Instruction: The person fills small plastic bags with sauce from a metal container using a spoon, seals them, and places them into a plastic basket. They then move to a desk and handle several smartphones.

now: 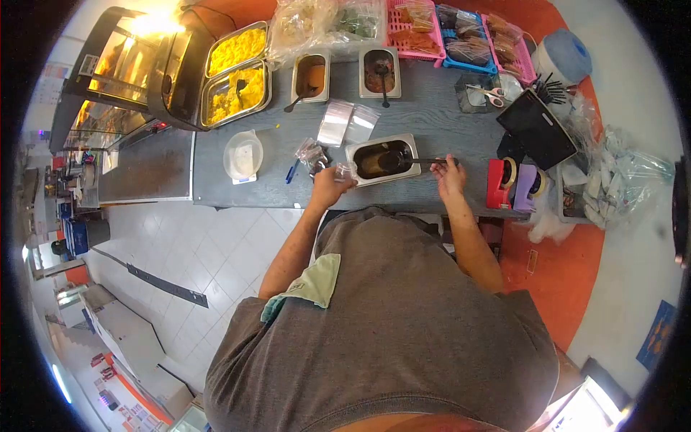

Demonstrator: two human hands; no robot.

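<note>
My left hand pinches a small clear plastic bag beside the left rim of a metal pan. Dark sauce lies in the pan. A dark spoon reaches over the pan's right rim with its bowl down in the sauce, and the fingers of my right hand are closed round its handle. Just beyond my left hand are small plastic packets with dark contents. A blue pen lies left of them. Stacked clear bags rest behind the pan.
A round clear tub stands left. Behind are two trays of yellow food, two sauce pans with spoons, and coloured baskets. Tape dispensers and a dark tablet stand right; a lit glass warmer is far left.
</note>
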